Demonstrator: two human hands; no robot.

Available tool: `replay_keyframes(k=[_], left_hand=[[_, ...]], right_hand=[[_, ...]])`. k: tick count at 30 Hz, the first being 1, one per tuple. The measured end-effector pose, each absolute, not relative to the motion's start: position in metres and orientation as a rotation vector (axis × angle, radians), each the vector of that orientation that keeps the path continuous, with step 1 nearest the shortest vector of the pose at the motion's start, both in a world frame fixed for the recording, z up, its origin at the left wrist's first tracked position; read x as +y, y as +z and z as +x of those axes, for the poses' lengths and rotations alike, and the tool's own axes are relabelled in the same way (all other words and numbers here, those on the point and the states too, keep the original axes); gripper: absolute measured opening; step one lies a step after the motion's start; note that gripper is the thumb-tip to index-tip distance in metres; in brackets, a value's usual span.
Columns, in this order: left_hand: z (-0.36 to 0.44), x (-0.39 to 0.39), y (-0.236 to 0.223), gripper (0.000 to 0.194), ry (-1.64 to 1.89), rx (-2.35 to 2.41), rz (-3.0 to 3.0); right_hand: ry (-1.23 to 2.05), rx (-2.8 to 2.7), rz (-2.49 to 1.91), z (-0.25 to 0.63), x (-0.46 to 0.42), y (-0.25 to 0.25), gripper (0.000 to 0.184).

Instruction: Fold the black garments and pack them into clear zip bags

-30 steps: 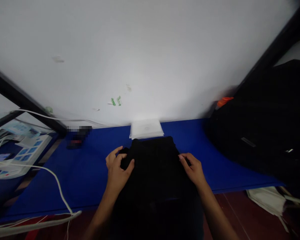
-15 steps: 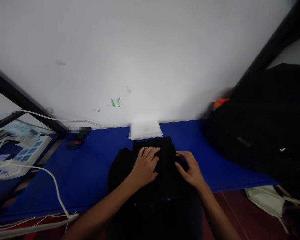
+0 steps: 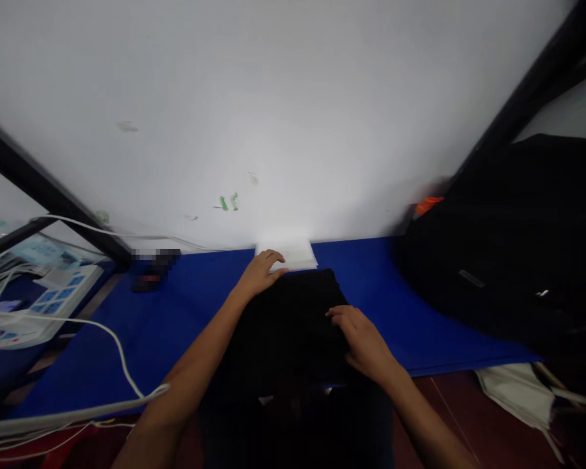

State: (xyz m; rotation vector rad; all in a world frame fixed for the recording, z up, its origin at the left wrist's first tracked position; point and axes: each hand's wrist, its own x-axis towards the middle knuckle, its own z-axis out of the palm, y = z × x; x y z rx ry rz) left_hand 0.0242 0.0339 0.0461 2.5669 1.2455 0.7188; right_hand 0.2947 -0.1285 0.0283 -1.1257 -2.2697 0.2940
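A black folded cloth (image 3: pixel 293 319) lies on the blue surface in front of me. My left hand (image 3: pixel 262 272) is at its far left corner, thumb and fingers apart, partly in front of a flat white stack (image 3: pixel 300 254) by the wall. On the cloth's right edge rests my right hand (image 3: pixel 364 339), its fingers reaching over the top. Part of that thumb is hard to make out against the black. The cloth's folds are too dark to tell apart.
A blue cover (image 3: pixel 381 293) spreads over the surface. Left are a white power strip (image 3: pixel 61 303), white cables (image 3: pixel 112 335) and a dark blurred-out object (image 3: pixel 156 270). A large black bag (image 3: pixel 498 260) stands right, a pale cloth item (image 3: pixel 517 394) below it.
My left hand has moved away and left, from the cloth's middle to its far left corner. My right hand has shifted slightly left onto the cloth, which now looks flatter and wider at the left.
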Motion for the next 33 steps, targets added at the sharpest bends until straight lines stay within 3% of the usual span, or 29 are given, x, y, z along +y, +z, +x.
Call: replay_keyframes(k=[3,9,15,21,27,33], left_hand=[[0.02,0.052,0.035,0.023,0.441,1.396,2.761],[0.023,0.058,0.031,0.02,0.315,1.394,2.844],[0.024,0.029,0.053,0.035,0.337,1.327,2.972],[0.03,-0.023,0.074,0.048,0.347,1.166,3.099],[0.037,-0.06,0.077,0.078,0.407,0.945,2.945],[0.038,-0.085,0.082,0.098,0.385,0.733,2.689]], right_hand=[[0.296,-2.315,-1.217,0.289,-0.135,0.022,0.06],[0.349,-2.467,-1.178,0.276,-0.145,0.028,0.083],[0.391,-2.571,-1.186,0.279,-0.142,0.036,0.066],[0.314,-2.699,-1.186,0.283,-0.134,0.044,0.068],[0.026,-2.624,-0.534,0.279,-0.123,0.071,0.03],[-0.305,-2.535,-0.403,0.283,-0.097,0.057,0.025]])
